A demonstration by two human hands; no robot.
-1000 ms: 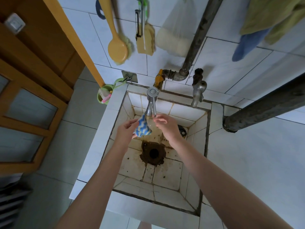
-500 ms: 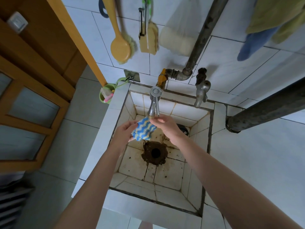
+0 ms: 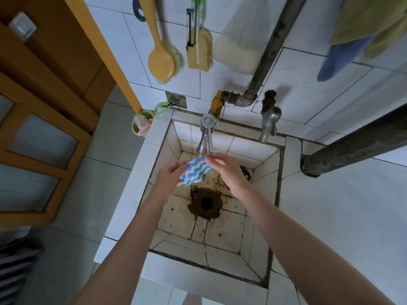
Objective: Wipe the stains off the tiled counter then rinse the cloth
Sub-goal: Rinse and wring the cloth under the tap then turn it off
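Observation:
A blue, white and yellow zigzag cloth (image 3: 196,171) is stretched between both hands right under the spout of the steel tap (image 3: 206,137), above the tiled sink (image 3: 220,227). My left hand (image 3: 170,176) grips its lower left edge. My right hand (image 3: 226,170) pinches its upper right corner by the spout. Drops of water fall from the cloth toward the dark, stained drain (image 3: 206,202). The white tiled counter (image 3: 343,216) lies to the right of the sink.
A second old tap (image 3: 269,122) and a thick dark pipe (image 3: 356,144) sit at right. Brushes (image 3: 164,60), a sponge (image 3: 199,51) and cloths (image 3: 361,29) hang on the wall. A green cup (image 3: 143,126) hangs left of the sink; a wooden cabinet (image 3: 41,128) stands at left.
The cloth was bunched in my left hand; my right hand took its corner, and both hands have spread it out under the tap spout.

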